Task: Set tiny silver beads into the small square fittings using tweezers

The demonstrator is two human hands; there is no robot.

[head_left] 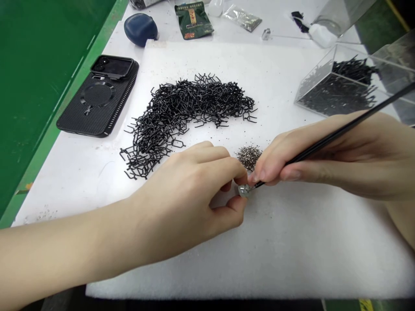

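Note:
Between thumb and index finger, my left hand (207, 185) pinches a small silvery round part (244, 190). My right hand (324, 160) grips a thin black stick-like tool (350, 128) like a pen, and its narrow tip meets the small part. Just beyond my fingertips lies a little heap of tiny metallic pieces (249, 157). A large curved pile of black forked pieces (194, 103) spreads behind my left hand on the white foam sheet (279, 255). Fine detail on the small part is too small to make out.
A black phone (97, 95) lies at the left. Behind are a dark blue rounded object (140, 29), a green packet (193, 20) and a clear bag (242, 17). At the right stands a clear box (316, 97) of black pieces, near a transparent container (340, 17).

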